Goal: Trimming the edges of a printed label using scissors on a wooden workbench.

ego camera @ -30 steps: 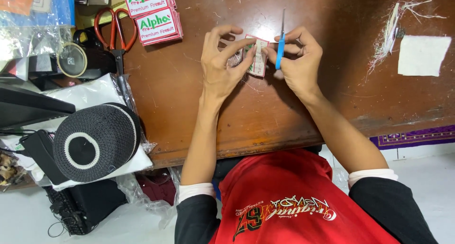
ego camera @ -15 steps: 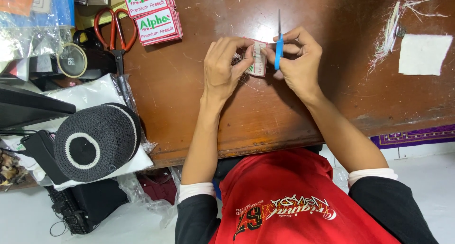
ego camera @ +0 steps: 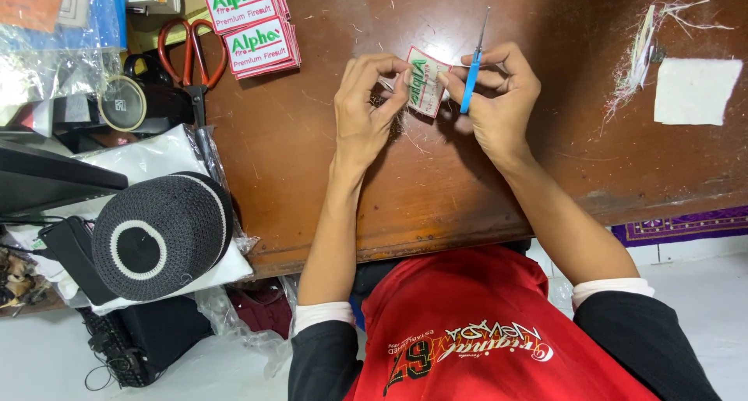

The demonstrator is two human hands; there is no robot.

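Judging by the loose thread scraps on the brown table (ego camera: 327, 159), trimming seems under way: the left hand (ego camera: 366, 109) pinches an embroidered patch (ego camera: 426, 81) just above it, the right hand (ego camera: 499, 97) grips a blue thread tool (ego camera: 472, 74), finished-looking patches (ego camera: 251, 28) stacked nearby

1. Upper left of the frame: I see a stack of white embroidered patches (ego camera: 251, 27) with red borders lying on the brown wooden table (ego camera: 327, 183).
2. Just left of the stack: red-handled scissors (ego camera: 191, 58), blades pointing toward the bottom of the frame.
3. Left of centre: a black knitted cap (ego camera: 160, 233) with a white ring rests on a white plastic-wrapped bundle (ego camera: 148, 163).
4. Upper right: I note a white fabric square (ego camera: 696, 91) with a loose tuft of thread trimmings (ego camera: 643, 50) beside it.
5. Right edge: a strip of purple patterned mat (ego camera: 678, 226) on the floor.
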